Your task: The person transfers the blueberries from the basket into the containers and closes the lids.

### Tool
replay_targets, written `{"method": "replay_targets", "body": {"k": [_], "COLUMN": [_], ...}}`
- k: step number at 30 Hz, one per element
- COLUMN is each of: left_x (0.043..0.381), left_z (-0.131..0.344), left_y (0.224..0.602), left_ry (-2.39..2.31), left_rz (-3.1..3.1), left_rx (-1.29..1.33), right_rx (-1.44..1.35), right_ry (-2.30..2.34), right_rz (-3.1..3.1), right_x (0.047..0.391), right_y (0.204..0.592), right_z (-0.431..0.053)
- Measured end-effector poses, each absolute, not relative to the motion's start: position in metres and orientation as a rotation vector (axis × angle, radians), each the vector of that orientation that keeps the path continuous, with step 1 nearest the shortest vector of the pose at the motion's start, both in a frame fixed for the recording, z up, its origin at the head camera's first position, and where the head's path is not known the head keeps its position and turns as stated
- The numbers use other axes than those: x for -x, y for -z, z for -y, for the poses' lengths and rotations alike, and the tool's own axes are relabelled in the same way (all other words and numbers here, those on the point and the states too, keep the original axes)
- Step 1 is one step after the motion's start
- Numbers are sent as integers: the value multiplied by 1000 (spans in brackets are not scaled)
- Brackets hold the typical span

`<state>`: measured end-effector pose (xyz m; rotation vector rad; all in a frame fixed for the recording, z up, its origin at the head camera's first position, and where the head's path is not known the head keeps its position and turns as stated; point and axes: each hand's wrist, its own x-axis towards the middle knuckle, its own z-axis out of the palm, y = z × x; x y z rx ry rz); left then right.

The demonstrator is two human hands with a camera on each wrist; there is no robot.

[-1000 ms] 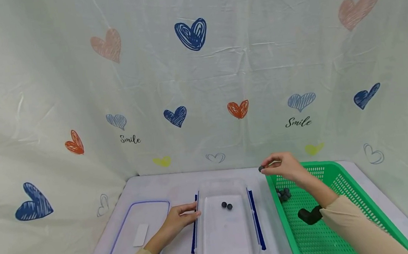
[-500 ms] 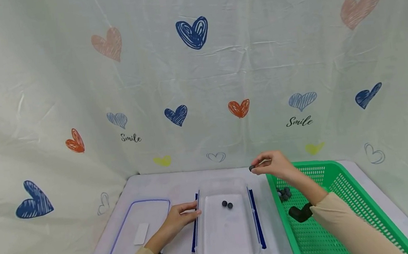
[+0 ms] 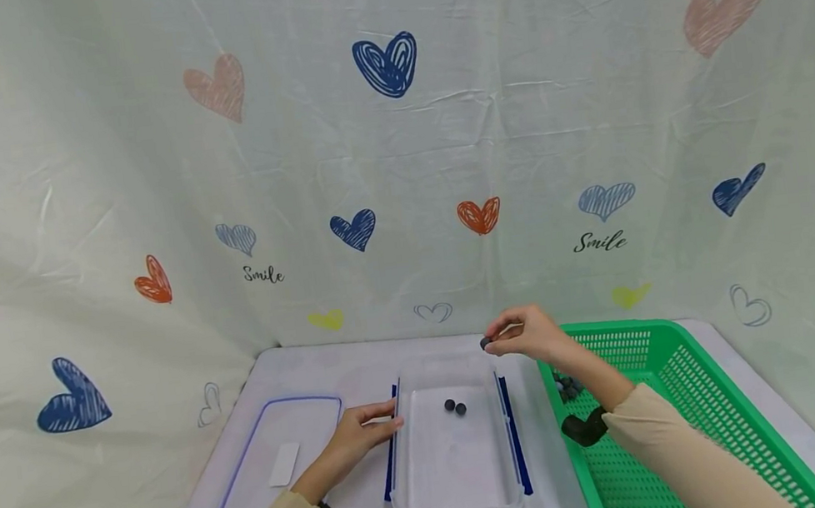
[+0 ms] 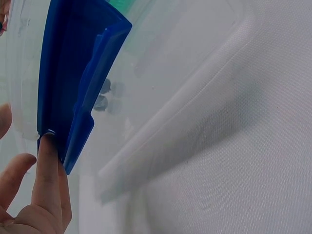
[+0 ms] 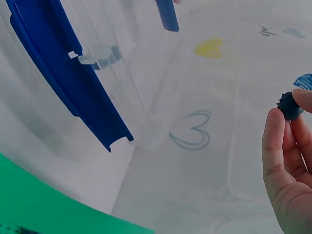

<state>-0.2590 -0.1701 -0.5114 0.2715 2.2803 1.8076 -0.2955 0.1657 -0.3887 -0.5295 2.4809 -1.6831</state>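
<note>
Between thumb and fingertips, my right hand (image 3: 526,335) pinches a dark blueberry (image 5: 289,106), its ragged crown showing in the right wrist view. That hand hovers beyond the far right corner of a clear plastic box (image 3: 455,471) with blue side latches. Two blueberries (image 3: 455,407) lie close together on the box floor. At the box's left side, my left hand (image 3: 360,437) has nearly straight fingers touching the blue latch (image 4: 66,73); in the left wrist view its thumb stands apart from the latch.
A green perforated basket (image 3: 579,469) stands on the right, with several blueberries (image 3: 568,387) near its left wall. A clear lid (image 3: 251,473) with a blue rim lies on the left, bearing a white rectangle (image 3: 284,464). A heart-printed curtain (image 3: 396,155) hangs behind the table.
The right hand has moved left with the blueberry, from above the basket's far left corner toward the box's far right corner. The left hand has stayed at the box's side.
</note>
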Motion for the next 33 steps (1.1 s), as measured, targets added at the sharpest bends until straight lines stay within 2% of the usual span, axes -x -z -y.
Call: {"method": "replay_targets", "body": {"k": [33], "left_x": [261], "left_z": [172], "left_y": [514], "left_ry": [-1845], "left_rz": [-2230], "left_rx": [-319], "right_rx": [661], "right_ry": [1577], "right_rz": [-2357], "right_x": [291], "right_y": [423], "right_z": [-137]}}
